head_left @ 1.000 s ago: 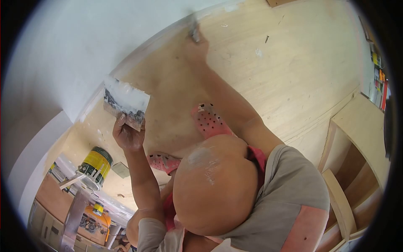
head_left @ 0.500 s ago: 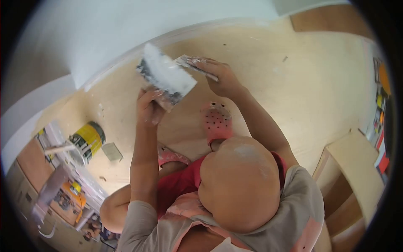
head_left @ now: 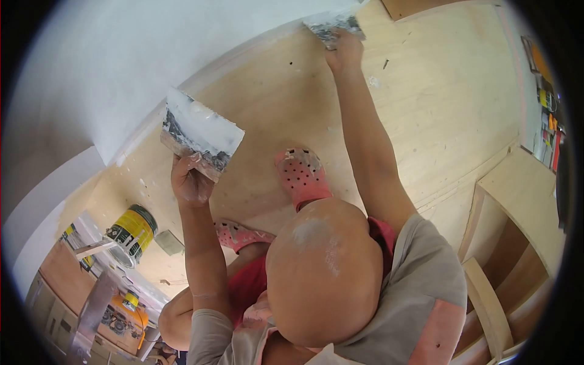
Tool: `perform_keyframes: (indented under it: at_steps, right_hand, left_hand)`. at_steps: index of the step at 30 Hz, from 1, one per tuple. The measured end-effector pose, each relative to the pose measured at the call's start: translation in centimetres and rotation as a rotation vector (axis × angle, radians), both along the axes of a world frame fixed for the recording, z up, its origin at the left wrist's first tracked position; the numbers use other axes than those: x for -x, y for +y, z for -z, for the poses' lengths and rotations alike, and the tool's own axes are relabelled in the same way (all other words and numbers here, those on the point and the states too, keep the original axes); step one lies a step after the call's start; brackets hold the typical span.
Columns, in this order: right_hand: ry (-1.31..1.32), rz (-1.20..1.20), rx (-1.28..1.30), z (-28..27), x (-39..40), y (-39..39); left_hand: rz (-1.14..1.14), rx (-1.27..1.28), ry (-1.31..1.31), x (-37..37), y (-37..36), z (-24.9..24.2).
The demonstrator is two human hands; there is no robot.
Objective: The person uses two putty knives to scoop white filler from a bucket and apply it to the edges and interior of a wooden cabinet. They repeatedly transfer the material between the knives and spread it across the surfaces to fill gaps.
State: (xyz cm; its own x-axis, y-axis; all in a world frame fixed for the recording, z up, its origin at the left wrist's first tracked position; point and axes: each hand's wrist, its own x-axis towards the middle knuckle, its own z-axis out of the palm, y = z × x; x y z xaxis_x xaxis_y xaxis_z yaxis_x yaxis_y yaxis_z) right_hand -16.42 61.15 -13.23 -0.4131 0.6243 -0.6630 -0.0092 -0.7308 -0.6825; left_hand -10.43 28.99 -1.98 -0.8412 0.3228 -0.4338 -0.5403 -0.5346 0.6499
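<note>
My left hand [head_left: 193,181] grips a wide putty knife [head_left: 204,131] by its near edge. White putty covers much of its broad blade, with dark smears along the lower side. Stretched out farther ahead, my right hand [head_left: 347,53] is closed on a second wide scraper [head_left: 331,28], streaked white and dark. That blade lies right at the seam where the white wall [head_left: 158,55] meets the wooden floor [head_left: 426,91]. Between the two hands a pink clog [head_left: 302,173] stands on the floor, and another clog [head_left: 240,236] is below my left forearm.
On the left stands a yellow and green paint can [head_left: 135,230], with a small flat greyish piece [head_left: 170,242] beside it. Tools and an orange item lie at lower left. At lower right is an open wooden cabinet frame [head_left: 517,182]. Several colourful items line the right edge.
My right hand has moved away from the left blade, forward and right to the wall's base, with its scraper. My left hand has shifted slightly left and down, still holding the putty-loaded knife.
</note>
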Motion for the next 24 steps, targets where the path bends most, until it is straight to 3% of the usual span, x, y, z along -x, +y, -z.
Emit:
perform_keyframes:
  at_steps: [2,3,5,6,9,16,23,24]
  right_hand:
    - [0.562,-0.046,0.111,-0.6,-1.7,0.5]
    - [0.549,-0.044,0.116,0.4,-2.6,1.3]
    - [0.341,-0.366,-0.366,2.1,-3.6,3.1]
    - [0.414,-0.221,-0.031,0.3,-4.4,2.9]
    - [0.370,-0.034,0.116,-0.3,-7.3,2.2]
    - [0.512,-0.265,0.238,-2.6,-10.2,-0.9]
    - [0.607,-0.648,-0.073,-5.0,-7.8,-2.2]
    - [0.544,-0.852,-0.254,-5.3,-7.3,-1.8]
  left_hand:
    - [-0.008,0.003,-0.026,-0.4,0.2,0.4]
    - [0.015,0.021,-0.052,-0.6,0.3,0.6]
    - [0.045,0.023,-0.066,-0.6,0.7,1.1]
    - [0.056,0.005,-0.078,-0.6,0.9,1.5]
    - [0.038,-0.031,-0.114,-0.6,2.4,1.3]
    - [0.122,-0.015,-0.181,-0.9,2.6,3.8]
    - [0.390,0.196,-0.152,0.8,3.8,-0.7]
    - [0.370,0.242,-0.126,1.1,4.4,-1.9]
